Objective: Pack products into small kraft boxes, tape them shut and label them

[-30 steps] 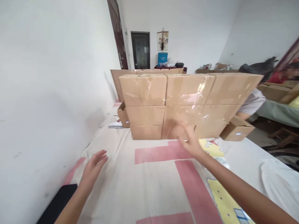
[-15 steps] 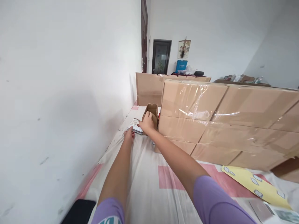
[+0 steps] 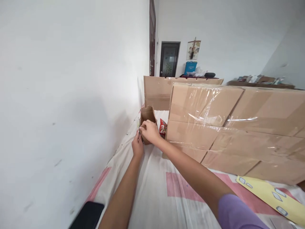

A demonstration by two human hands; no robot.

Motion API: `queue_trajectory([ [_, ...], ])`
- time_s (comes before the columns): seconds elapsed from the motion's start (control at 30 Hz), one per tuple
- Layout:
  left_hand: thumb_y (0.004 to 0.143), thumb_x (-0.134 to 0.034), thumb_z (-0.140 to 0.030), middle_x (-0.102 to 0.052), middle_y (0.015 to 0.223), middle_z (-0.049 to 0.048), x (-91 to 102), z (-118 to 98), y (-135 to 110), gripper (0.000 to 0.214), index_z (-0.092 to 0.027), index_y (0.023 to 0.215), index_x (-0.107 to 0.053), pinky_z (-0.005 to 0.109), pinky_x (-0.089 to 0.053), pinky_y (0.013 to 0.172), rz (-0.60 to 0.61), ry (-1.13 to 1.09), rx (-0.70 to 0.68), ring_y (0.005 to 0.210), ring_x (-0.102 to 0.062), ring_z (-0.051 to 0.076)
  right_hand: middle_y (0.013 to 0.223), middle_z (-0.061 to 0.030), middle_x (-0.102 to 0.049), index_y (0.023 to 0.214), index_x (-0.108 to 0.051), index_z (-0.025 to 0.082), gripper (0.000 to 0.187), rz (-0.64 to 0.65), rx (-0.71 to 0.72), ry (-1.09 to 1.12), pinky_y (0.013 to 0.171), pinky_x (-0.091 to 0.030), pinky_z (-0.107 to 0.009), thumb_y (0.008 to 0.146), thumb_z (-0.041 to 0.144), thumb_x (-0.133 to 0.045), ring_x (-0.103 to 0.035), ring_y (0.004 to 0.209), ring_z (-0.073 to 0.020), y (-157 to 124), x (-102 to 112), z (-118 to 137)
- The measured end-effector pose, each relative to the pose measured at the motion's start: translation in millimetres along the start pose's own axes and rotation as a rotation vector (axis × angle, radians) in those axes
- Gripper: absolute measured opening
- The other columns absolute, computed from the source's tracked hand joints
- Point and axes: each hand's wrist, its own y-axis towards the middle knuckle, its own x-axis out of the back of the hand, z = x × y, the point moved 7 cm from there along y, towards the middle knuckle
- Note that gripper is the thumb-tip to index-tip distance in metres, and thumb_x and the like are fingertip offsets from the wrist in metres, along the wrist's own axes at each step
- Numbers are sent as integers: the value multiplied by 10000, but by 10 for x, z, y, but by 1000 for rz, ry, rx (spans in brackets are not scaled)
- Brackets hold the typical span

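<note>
A small open cardboard box stands on the cloth beside the wall. My left hand is closed at its left side, around what looks like the flat white packet, now seen nearly edge-on and mostly hidden. Across the front of the box reaches my right hand, its fingers pinched close to the left fingertips. What that pinch holds is hidden. Just right of the box, a red snack packet lies against the taped cartons.
A wall of taped cartons rises on the right, with another cardboard panel behind. The white wall borders the left. Nearer me are a black phone-like object and a yellow sheet with drawn shapes.
The small box has shifted left, away from the cartons, uncovering the red packet. The white packet has turned from flat to nearly edge-on at the box's left side. Both hands have drawn together.
</note>
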Motion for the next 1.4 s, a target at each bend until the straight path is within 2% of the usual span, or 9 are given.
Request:
queue_trajectory([
  [0.17, 998, -449, -332, -605, 1438, 165, 783, -540, -861, 454, -171, 1399, -589, 467, -428, 1130, -165, 288, -65, 1341, -571, 299, 806, 16, -545, 714, -542, 198, 189, 62, 157, 275, 698, -394, -262, 869, 210, -650, -535, 756, -133, -706, 322, 559],
  [0.37, 980, -506, -336, -704, 1300, 140, 1157, -1217, -2185, 427, -225, 1377, -616, 386, -549, 807, -121, 531, -126, 1005, -744, 282, 836, 5, -571, 723, -559, 200, 169, 202, 164, 479, 645, -437, -256, 871, 181, -638, -560, 708, -124, -2016, 904, 913],
  [0.47, 989, -503, -306, -751, 1209, 121, 1172, -1498, -2790, 410, -236, 1377, -616, 296, -505, 630, -66, 692, -243, 803, -759, 218, 869, -6, -578, 766, -592, 207, 129, 253, 132, 547, 642, -475, -261, 889, 200, -632, -588, 722, -129, -2651, 1240, 840],
  [0.63, 993, -487, -348, -802, 949, 96, 1297, -1849, -3546, 334, -200, 1186, -718, 259, -486, 580, -20, 750, -287, 713, -738, 198, 867, -25, -579, 820, -638, 222, 128, 301, 138, 537, 656, -520, -274, 935, 270, -611, -614, 760, -151, -3548, 1950, 583],
  [0.93, 980, -470, -466, -700, 752, 2, 1602, -2201, -4018, 350, -192, 900, -672, 205, -486, 605, 91, 407, 7, 682, -636, 144, 761, -31, -572, 679, -564, 231, 289, 83, 36, 187, 611, -485, -295, 933, 348, -634, -548, 671, -159, -4607, 3133, 33],
  [1.07, 994, -483, -414, -708, 768, -9, 1732, -2425, -4055, 295, -197, 935, -674, 210, -502, 597, -20, 421, -115, 683, -644, 143, 846, -54, -653, 758, -642, 244, 223, 20, 39, 88, 604, -511, -311, 944, 356, -591, -589, 674, -166, -4732, 3283, -121],
  [1.23, 930, -453, -43, -778, 1073, 89, 1479, -3205, -4448, 380, -174, 1226, -653, 319, -567, 882, -124, 596, -957, 1065, -718, 210, 961, -73, -726, 924, -706, 284, 120, -459, -80, 46, 487, -456, -311, 890, 388, -659, -573, 589, -162, -4847, 3532, 101],
  [1.3, 904, -450, 7, -785, 1083, 111, 1294, -3386, -4611, 413, -151, 1222, -660, 377, -542, 956, -112, 636, -1161, 1147, -687, 231, 905, -67, -733, 914, -698, 282, 183, -364, -246, 347, 446, -445, -305, 917, 452, -631, -566, 535, -156, -4848, 3310, 244],
  [1.4, 926, -499, -29, -803, 1042, 73, 1031, -3483, -4726, 316, -178, 1109, -710, 396, -471, 1007, -65, 706, -1227, 1121, -669, 217, 913, -76, -755, 1151, -658, 253, 413, 124, -465, 929, 418, -467, -292, 909, 584, -605, -609, 486, -154, -4822, 2575, 641],
])
